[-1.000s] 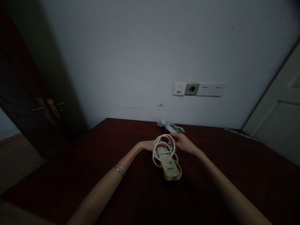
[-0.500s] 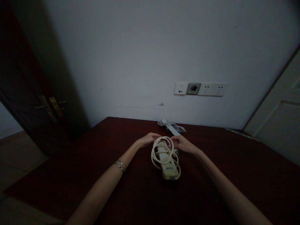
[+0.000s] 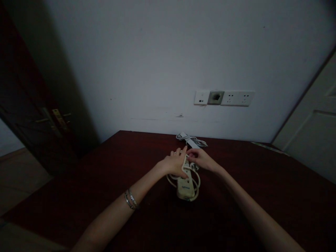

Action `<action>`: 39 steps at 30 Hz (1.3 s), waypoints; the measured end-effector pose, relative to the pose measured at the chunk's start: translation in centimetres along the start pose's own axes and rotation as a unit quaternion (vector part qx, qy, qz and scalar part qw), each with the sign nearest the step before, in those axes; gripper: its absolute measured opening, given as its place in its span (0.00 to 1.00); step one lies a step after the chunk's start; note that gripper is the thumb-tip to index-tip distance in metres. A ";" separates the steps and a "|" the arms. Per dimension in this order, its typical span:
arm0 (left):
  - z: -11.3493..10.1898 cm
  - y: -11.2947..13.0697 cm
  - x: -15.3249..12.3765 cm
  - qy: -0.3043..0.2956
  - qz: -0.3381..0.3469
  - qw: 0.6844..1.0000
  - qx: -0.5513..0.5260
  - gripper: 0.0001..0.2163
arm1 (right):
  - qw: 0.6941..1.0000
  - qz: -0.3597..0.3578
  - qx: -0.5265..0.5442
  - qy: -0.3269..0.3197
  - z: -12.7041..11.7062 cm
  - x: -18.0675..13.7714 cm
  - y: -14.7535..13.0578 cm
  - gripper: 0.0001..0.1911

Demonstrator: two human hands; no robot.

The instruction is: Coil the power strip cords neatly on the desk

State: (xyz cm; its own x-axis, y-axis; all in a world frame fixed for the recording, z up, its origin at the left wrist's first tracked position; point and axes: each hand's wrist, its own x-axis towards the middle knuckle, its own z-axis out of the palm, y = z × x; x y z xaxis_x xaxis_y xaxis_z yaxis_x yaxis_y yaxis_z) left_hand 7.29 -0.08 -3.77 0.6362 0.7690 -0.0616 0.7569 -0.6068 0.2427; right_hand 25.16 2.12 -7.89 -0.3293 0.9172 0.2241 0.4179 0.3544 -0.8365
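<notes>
A cream power strip [image 3: 186, 190] lies lengthwise on the dark red table, its pale cord [image 3: 198, 180] looped around and over it. My left hand [image 3: 174, 163] rests across the strip's left side and the coil, fingers spread and thumb apart, covering part of the loops. At the far end of the strip, my right hand [image 3: 201, 158] has its fingers curled together in a pinch at the cord; the exact grip is partly hidden. Just below that hand, a plug [image 3: 194, 166] shows beside the strip.
Behind my hands, a second white power strip [image 3: 193, 141] with a bundled cord lies near the wall. Wall sockets [image 3: 237, 98] sit above the table [image 3: 118, 157]. A dark door with a brass handle [image 3: 60, 118] stands at left, a pale door [image 3: 312, 129] at right.
My left hand has moved right and toward me, onto the strip and coil. The raised cord loops now lie lower, partly under it. My right hand has barely moved.
</notes>
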 end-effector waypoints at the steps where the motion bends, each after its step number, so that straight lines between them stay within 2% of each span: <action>1: 0.2 0.1 0.1 0.010 0.003 1.000 0.012 0.54 | 1.000 -0.010 -0.010 0.007 0.1 0.0 -0.1 0.10; 7: 0.0 -0.4 0.7 0.089 0.033 0.995 0.040 0.25 | 0.996 -0.036 -0.051 0.067 0.1 -0.2 -0.3 0.12; 11: 0.0 -0.8 0.9 0.124 0.075 0.989 0.034 0.23 | 0.996 -0.026 -0.036 0.080 -0.1 0.1 0.1 0.12; 13: 0.1 -1.1 1.0 0.130 0.121 0.983 0.045 0.22 | 0.997 -0.009 -0.007 0.077 -0.2 0.2 0.1 0.13; 15: 0.3 -1.4 1.1 0.137 0.178 0.972 0.067 0.20 | 0.997 0.032 0.045 0.055 -0.6 0.0 0.0 0.13; 17: 0.3 -1.7 1.2 0.138 0.213 0.963 0.085 0.17 | 0.986 0.096 0.136 0.002 -1.2 -0.4 -0.4 0.14; 20: 0.0 -2.3 1.4 0.116 0.218 0.966 0.078 0.13 | 0.938 0.170 0.287 -0.095 -2.4 -1.4 -0.9 0.19; 21: -0.1 -2.5 1.4 0.106 0.218 0.968 0.067 0.11 | 0.925 0.177 0.318 -0.114 -2.8 -1.6 -1.0 0.21; 23: -0.5 -2.8 1.3 0.091 0.220 0.971 0.039 0.09 | 0.916 0.172 0.340 -0.122 -3.2 -1.9 -1.1 0.24; 26: -1.0 -3.2 1.2 0.078 0.226 0.971 -0.012 0.07 | 0.933 0.141 0.320 -0.085 -3.2 -1.6 -0.8 0.26; 31: -1.2 -3.4 1.2 0.064 0.248 0.963 -0.088 0.07 | 0.971 0.096 0.218 -0.005 -2.3 -0.8 -0.3 0.26; 39: -0.8 -3.8 1.7 0.116 0.222 0.956 -0.153 0.07 | 0.982 0.075 0.167 -0.043 -1.0 -0.5 -1.2 0.20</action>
State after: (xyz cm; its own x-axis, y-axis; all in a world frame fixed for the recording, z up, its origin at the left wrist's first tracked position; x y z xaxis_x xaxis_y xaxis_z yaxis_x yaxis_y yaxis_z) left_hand 5.41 3.70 -4.02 0.8073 0.4950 0.3213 0.3188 -0.8239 0.4685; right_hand 25.64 1.43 -6.46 -0.3608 0.9311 0.0545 0.1709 0.1234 -0.9775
